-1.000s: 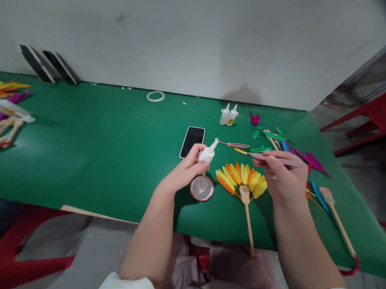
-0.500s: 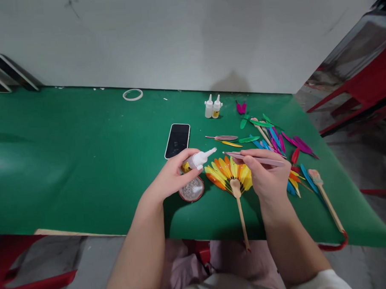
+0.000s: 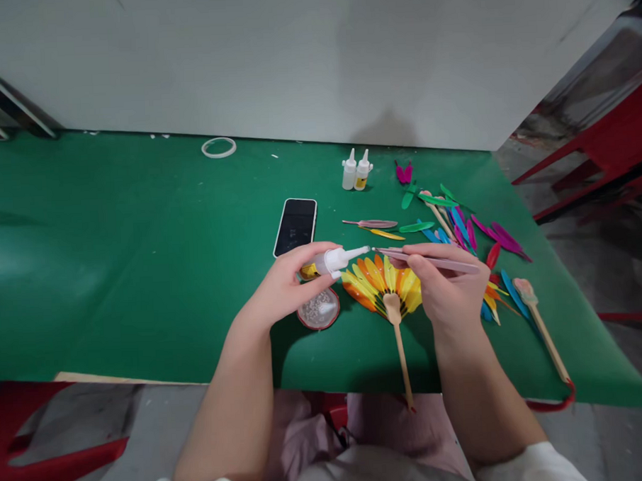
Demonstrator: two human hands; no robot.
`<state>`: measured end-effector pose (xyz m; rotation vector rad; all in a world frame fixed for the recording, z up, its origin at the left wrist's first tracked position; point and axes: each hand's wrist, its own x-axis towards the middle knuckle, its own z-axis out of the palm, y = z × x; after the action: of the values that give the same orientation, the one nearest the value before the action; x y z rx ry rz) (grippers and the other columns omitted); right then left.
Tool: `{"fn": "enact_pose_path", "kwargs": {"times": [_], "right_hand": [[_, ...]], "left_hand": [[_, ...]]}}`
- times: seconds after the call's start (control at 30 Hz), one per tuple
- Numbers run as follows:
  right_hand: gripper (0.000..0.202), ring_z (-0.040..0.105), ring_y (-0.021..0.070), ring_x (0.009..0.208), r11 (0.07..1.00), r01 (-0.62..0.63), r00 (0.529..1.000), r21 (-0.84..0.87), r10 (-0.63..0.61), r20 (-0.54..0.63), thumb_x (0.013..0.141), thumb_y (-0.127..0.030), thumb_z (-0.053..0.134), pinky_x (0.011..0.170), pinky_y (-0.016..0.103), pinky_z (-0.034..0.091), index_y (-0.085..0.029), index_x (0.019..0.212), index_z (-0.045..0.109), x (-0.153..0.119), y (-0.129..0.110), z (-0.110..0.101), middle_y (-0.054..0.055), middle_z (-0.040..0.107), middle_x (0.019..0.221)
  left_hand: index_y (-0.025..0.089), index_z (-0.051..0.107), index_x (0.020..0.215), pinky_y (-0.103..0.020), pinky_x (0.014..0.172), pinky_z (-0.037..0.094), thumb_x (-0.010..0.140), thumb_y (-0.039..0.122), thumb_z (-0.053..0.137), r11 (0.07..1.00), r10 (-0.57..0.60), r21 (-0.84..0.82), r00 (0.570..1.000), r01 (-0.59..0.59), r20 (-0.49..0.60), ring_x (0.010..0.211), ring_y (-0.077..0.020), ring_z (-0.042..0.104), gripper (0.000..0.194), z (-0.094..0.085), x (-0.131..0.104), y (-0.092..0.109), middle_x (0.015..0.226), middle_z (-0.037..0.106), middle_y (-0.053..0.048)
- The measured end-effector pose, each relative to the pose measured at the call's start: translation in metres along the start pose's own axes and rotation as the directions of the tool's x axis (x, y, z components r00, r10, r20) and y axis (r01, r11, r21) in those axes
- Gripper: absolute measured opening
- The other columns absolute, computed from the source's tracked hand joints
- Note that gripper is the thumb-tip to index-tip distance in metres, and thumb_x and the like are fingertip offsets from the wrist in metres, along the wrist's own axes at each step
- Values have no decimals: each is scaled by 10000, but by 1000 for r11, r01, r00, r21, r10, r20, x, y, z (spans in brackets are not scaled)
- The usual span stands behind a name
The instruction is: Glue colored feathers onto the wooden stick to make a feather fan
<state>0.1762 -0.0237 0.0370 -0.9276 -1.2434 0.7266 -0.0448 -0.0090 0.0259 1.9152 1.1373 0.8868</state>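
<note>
My left hand (image 3: 285, 288) is wrapped round a white glue bottle (image 3: 335, 260), its nozzle pointing right. Pink tweezers (image 3: 439, 262) are pinched in my right hand (image 3: 450, 281), their tip beside the nozzle tip; whether the two touch I cannot tell. Just below lies a fan of yellow and orange feathers (image 3: 376, 277) with a wooden handle (image 3: 402, 357) hanging over the table's front edge. A small round dish (image 3: 318, 311) of tiny pale beads sits under my left hand's fingers.
Behind my hands are a phone (image 3: 295, 226), two small bottles (image 3: 356, 174) and a clear ring (image 3: 218, 147). Loose coloured feathers (image 3: 461, 227) and another wooden handle (image 3: 549, 337) lie on the right of the green table (image 3: 114, 264). Red chairs (image 3: 609, 143) stand beyond.
The glue bottle in my left hand has tilted closer to level, and its nozzle has moved right to the tweezers' tip. The whole view has shifted slightly.
</note>
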Motion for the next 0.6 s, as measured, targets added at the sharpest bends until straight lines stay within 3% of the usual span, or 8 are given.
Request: {"fn": "enact_pose_path", "kwargs": {"times": [0.6], "right_hand": [[128, 723, 180, 653, 999, -10, 1000, -50, 11, 10, 725, -174, 718, 588, 271, 616, -274, 797, 753, -2, -3, 1, -19, 753, 736]], "left_hand": [[253, 611, 1169, -329, 903, 443, 805, 268, 652, 988, 100, 124, 993, -92, -56, 1013, -190, 572, 367, -2, 0, -2, 1133, 647, -38]]}}
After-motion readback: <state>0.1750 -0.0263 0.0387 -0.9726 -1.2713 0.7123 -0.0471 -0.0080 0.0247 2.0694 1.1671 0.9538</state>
